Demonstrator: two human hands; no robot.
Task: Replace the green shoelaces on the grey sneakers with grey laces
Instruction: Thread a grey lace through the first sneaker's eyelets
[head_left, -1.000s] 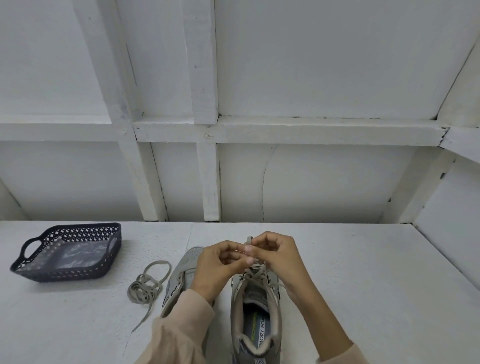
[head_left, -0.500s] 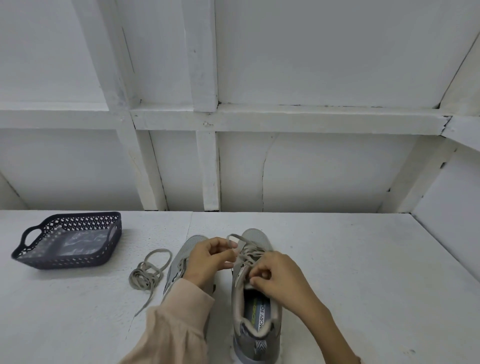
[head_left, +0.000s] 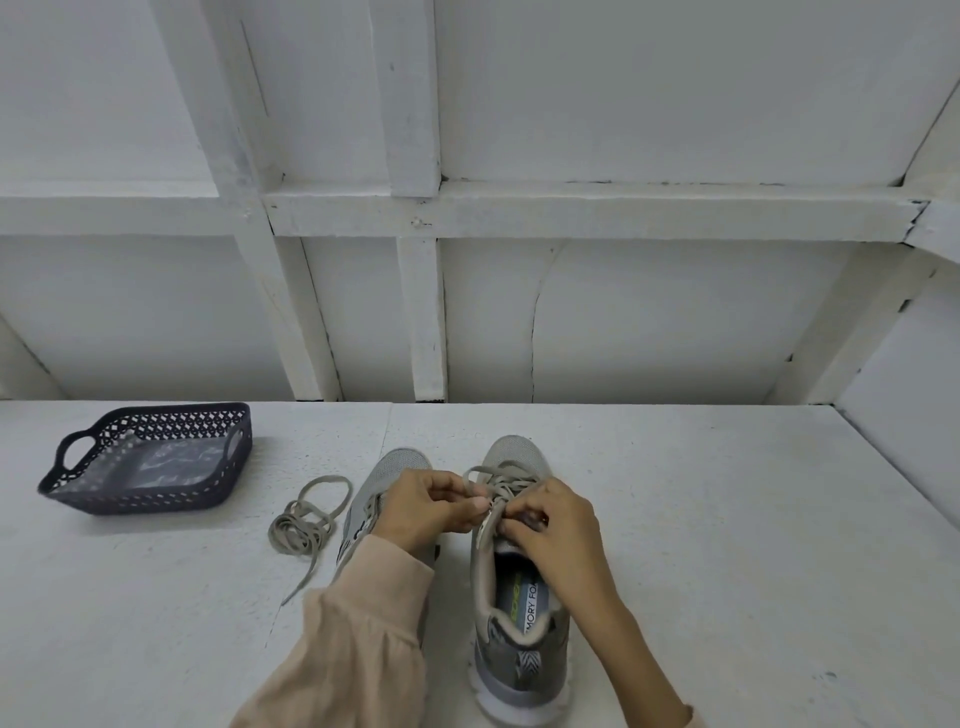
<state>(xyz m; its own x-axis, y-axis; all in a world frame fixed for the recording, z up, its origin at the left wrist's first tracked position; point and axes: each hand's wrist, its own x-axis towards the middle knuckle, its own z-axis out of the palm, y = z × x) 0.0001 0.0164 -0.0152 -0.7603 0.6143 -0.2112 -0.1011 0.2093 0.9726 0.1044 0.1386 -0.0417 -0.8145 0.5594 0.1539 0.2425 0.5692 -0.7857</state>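
At the left of the frame a dark perforated basket (head_left: 140, 501) sits on the white table (head_left: 727, 519). Right of it a loose lace (head_left: 306, 519) lies coiled just beside the left sneaker (head_left: 402, 464). At lower centre, the left hand (head_left: 431, 506) pinches a strand of the laced-in lace (head_left: 501, 478) on the right sneaker (head_left: 519, 597). The right hand (head_left: 558, 527) curls its fingers round that lace near the tongue.

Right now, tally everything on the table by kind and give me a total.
Grey sneakers: 2
Dark basket: 1
Loose lace bundle: 1
Threaded lace, on the right sneaker: 1
Total: 5
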